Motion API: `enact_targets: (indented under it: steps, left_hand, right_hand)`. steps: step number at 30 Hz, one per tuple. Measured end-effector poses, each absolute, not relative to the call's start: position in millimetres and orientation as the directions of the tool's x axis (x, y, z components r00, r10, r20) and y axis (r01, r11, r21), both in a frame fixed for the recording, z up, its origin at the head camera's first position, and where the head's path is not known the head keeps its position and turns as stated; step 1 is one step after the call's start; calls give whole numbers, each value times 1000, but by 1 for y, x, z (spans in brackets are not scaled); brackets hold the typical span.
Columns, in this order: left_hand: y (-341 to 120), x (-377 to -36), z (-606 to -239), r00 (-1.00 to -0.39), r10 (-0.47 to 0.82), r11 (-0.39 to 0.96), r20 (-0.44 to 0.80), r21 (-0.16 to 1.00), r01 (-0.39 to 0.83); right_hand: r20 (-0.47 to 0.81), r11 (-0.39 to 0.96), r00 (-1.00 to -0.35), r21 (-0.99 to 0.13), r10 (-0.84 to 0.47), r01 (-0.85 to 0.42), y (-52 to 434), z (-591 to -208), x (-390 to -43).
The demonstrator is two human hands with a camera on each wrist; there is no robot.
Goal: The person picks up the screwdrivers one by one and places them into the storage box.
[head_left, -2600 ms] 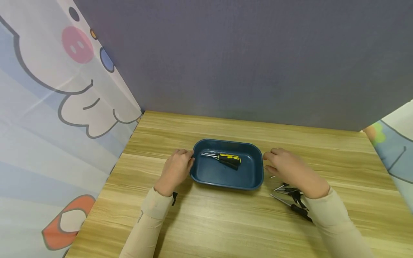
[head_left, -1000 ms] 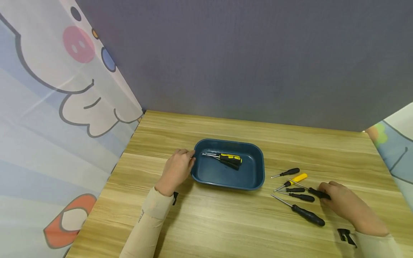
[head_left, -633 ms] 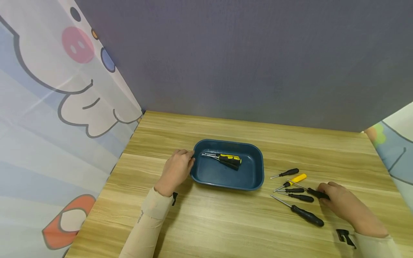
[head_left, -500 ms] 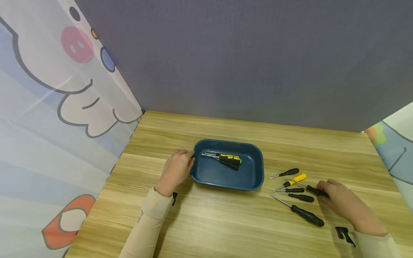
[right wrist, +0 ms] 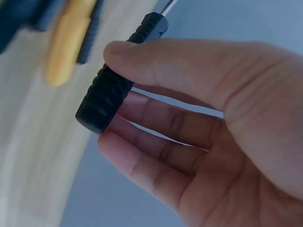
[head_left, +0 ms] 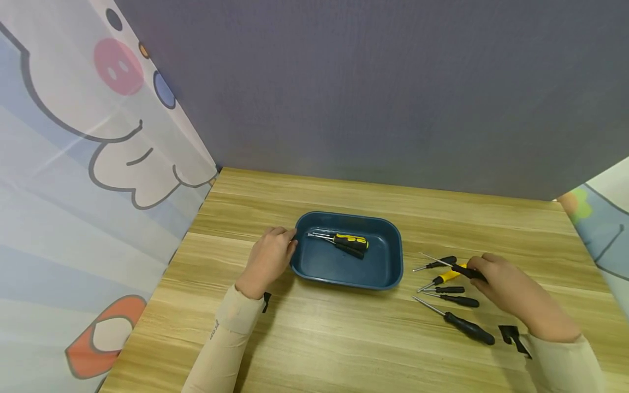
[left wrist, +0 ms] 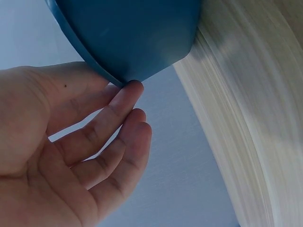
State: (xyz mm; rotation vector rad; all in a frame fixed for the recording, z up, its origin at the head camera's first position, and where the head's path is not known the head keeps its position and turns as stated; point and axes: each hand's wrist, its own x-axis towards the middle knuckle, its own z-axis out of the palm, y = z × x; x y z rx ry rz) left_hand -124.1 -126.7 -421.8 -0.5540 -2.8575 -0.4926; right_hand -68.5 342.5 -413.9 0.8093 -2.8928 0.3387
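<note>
My left hand [head_left: 266, 259] pinches the left rim of a dark blue plastic tray [head_left: 319, 273]; in the left wrist view the thumb and fingertips meet at its rim [left wrist: 85, 54]. Inside the tray lie a black-and-yellow screwdriver [head_left: 351, 241] and a black-handled one [head_left: 350, 251]. My right hand [head_left: 508, 289] grips a black screwdriver [right wrist: 106, 97] by its ribbed handle, thumb on one side and fingers on the other. Its shaft points left, crossing over a small black screwdriver [head_left: 446, 262] and a yellow-handled screwdriver [head_left: 448, 275] in the head view.
Below these on the wooden table [head_left: 344, 338] lie two more small black screwdrivers, one a short-handled screwdriver [head_left: 451, 290], the other a longer-handled screwdriver [head_left: 462, 301]. A large black screwdriver [head_left: 469, 328] lies nearest the front. A grey panel [head_left: 383, 109] stands behind the table.
My right hand has gone from beside the tray to the tools at right, taken hold of a black screwdriver and now moved it up and left. The left hand stays at the tray's rim.
</note>
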Motion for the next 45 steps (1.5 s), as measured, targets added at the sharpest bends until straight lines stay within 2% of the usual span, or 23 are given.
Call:
enact_targets:
  steps: [10,19,23,33,45]
  left_hand:
    - [-127,-124,-422,-912,332,876,240,280,392]
    - [-127,-124,-421,-916,330,878,229,282,387]
    - [-127,-124,-421,-916,333,878,225,281,388]
    - [-126,-125,-421,-911,339,876,234,275,397]
    - [-126,-125,-422,-912,335,879,238,269,394]
  right_hand:
    - [55,826,-848,-205,-527,-526,295,-377,-93]
    - [55,761,-776,-164,-628,-627,243,-357,-124]
    - [15,752,-764,-160,-645,-639,219,-352,-136]
    - [-45,743,-746,-154,-664,-652,176,-362,-164]
    - [-101,786,-779,-97,-618,-611,146,-386,-177]
